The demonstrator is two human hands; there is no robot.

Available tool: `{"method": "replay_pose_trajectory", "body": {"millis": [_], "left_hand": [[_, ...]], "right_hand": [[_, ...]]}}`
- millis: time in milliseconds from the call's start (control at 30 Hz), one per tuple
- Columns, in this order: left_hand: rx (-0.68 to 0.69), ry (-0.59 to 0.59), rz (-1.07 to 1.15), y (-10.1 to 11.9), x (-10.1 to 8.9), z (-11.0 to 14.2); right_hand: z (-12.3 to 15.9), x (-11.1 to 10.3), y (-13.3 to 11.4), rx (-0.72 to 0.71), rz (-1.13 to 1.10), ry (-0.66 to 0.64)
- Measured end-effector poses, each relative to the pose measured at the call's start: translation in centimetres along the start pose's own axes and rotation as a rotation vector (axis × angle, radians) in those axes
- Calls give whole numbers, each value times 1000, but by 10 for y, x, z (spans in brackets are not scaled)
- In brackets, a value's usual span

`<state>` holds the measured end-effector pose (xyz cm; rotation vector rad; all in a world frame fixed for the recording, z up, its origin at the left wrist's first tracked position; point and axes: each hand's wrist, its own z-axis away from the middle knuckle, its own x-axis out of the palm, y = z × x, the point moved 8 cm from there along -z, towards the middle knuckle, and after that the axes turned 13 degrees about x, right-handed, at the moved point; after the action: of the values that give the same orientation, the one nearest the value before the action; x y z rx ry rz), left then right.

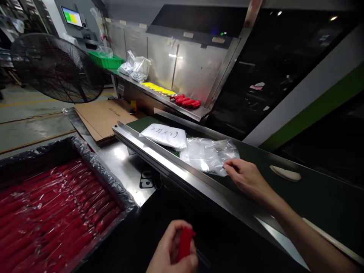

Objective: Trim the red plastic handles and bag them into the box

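Nearest, the left hand (172, 248) is clenched around one red handle (184, 242), held low before the bench. Beyond, the right hand (247, 178) pinches the edge of a clear plastic bag (209, 153) lying on the green conveyor (313, 193) (nothing red inside it yet, as far as I can tell). One white labelled bag (166, 135) lies beside it. A lined tray (85, 151) at left stays full of red pieces; four more red handles (185, 101) rest on the far shelf.
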<state>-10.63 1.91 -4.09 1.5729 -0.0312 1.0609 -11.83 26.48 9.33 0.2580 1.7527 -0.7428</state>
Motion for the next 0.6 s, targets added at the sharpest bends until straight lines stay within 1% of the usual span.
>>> {"method": "replay_pose_trajectory", "body": {"millis": [67,133,233,300,367,433,533,600], "left_hand": [[50,13,-6,14,10,-9],[85,16,21,26,22,-17],[75,26,92,31,34,-19],[48,52,77,25,32,-14],[8,116,-7,15,22,-6],[-41,168,-84,4,12,2],[-88,163,-153,-9,6,8],[-50,143,-306,-10,5,7]], "right_hand": [[38,-7,-16,-23,-96,-1],[77,-8,-35,-72,-219,3],[126,3,-60,-151,-347,-5],[148,17,-66,-169,-388,-19],[163,33,-62,-140,-438,-44],[172,44,-49,-51,-471,-45],[184,51,-25,117,-457,13],[192,53,-14,190,-455,43]]}}
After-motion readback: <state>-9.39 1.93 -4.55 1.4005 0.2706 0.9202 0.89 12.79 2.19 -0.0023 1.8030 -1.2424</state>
